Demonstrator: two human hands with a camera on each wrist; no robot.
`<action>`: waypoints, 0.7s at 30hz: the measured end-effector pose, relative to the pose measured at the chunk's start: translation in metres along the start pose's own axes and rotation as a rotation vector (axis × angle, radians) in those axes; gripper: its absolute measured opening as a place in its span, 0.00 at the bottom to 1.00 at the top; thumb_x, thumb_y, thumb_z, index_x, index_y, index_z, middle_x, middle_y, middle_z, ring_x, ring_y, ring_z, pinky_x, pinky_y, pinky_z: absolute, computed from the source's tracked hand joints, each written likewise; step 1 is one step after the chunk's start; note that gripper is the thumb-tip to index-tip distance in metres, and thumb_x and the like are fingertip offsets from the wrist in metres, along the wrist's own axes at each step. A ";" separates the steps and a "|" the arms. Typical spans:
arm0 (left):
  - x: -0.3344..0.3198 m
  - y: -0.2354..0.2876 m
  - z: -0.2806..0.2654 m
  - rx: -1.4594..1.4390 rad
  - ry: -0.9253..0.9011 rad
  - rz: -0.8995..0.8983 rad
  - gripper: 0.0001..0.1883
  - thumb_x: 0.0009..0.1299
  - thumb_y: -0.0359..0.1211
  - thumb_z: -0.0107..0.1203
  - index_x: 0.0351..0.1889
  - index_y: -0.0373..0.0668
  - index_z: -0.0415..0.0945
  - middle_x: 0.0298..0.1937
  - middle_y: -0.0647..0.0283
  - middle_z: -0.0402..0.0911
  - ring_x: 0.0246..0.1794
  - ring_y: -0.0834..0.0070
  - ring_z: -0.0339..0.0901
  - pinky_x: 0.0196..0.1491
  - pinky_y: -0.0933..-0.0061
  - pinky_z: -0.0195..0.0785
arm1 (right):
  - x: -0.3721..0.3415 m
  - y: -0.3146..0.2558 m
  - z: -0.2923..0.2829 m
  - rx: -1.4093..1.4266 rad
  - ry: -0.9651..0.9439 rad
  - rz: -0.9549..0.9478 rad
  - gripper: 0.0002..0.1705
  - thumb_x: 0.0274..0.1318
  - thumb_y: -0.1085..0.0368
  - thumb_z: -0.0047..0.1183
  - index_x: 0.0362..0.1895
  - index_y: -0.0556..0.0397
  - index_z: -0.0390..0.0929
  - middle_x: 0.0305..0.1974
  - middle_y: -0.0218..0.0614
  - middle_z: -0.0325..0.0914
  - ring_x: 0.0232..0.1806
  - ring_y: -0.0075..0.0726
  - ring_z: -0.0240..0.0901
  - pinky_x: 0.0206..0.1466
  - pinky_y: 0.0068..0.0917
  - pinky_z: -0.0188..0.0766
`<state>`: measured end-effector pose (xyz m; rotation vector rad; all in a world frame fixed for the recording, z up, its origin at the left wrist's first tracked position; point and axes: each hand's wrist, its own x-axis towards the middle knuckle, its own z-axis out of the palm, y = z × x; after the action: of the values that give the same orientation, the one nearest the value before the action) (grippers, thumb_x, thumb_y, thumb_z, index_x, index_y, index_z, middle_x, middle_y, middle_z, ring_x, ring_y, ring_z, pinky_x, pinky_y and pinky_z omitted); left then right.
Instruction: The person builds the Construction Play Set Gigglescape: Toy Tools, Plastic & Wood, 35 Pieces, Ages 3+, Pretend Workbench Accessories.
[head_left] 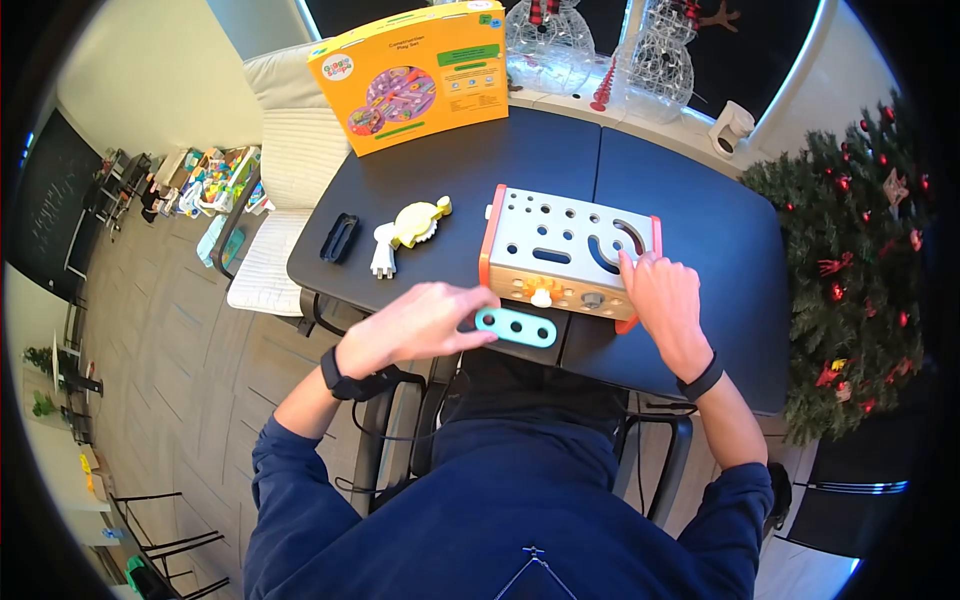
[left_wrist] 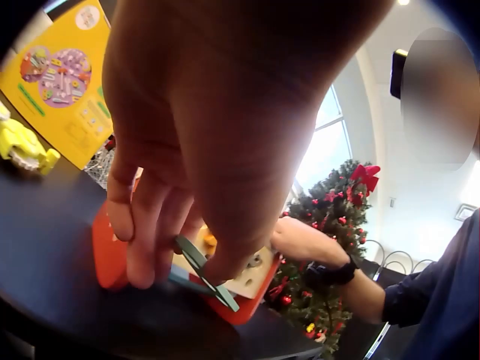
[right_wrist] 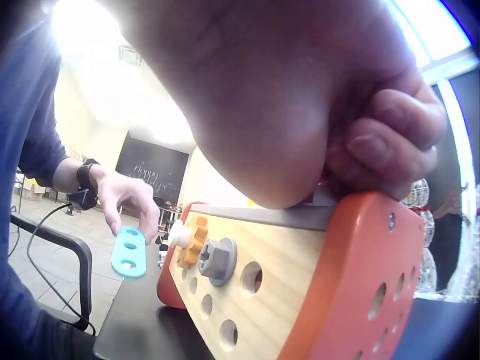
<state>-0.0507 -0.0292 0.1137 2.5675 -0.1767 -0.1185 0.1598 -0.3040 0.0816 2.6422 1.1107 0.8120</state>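
Note:
My left hand (head_left: 432, 322) pinches one end of a flat teal strip with three holes (head_left: 540, 333), between thumb and fingers. The strip is held just in front of a toy workbench (head_left: 520, 215), which has a grey perforated top, wooden front and orange-red end panels. On its front are a yellow gear (right_wrist: 196, 241), a white knob (head_left: 541, 298) and a grey bolt (right_wrist: 217, 261). My right hand (head_left: 665, 300) rests on the bench's top right corner, fingers curled in toward the palm. No object shows in that hand.
Left of the bench lie a yellow and white toy tool (head_left: 415, 225) and a black tray (head_left: 340, 238). A yellow play-set box (head_left: 410, 80) stands at the table's back left. A decorated tree (head_left: 835, 260) is close by on the right, a cream chair (head_left: 290, 150) on the left.

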 end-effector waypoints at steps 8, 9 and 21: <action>0.036 -0.025 -0.045 -0.043 0.196 0.045 0.20 0.75 0.36 0.67 0.62 0.39 0.80 0.52 0.53 0.84 0.48 0.56 0.84 0.55 0.58 0.78 | -0.001 -0.001 0.000 0.007 -0.005 0.007 0.33 0.77 0.40 0.51 0.20 0.45 0.79 0.11 0.30 0.74 0.13 0.36 0.79 0.16 0.33 0.68; 0.040 -0.033 -0.042 -0.027 0.193 0.064 0.20 0.75 0.36 0.67 0.62 0.40 0.80 0.54 0.54 0.83 0.50 0.56 0.84 0.56 0.58 0.77 | 0.000 -0.001 -0.001 0.003 -0.017 0.010 0.33 0.78 0.40 0.50 0.20 0.45 0.79 0.11 0.29 0.74 0.13 0.36 0.79 0.16 0.33 0.68; 0.054 -0.046 -0.042 0.025 0.189 0.095 0.21 0.79 0.35 0.63 0.68 0.46 0.80 0.60 0.56 0.78 0.50 0.60 0.82 0.55 0.61 0.77 | 0.000 0.000 -0.002 0.012 -0.024 0.005 0.32 0.77 0.40 0.51 0.21 0.46 0.80 0.11 0.30 0.75 0.13 0.36 0.79 0.17 0.32 0.70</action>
<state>0.0119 0.0230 0.1214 2.5713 -0.2290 0.1631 0.1581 -0.3041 0.0829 2.6585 1.1074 0.7743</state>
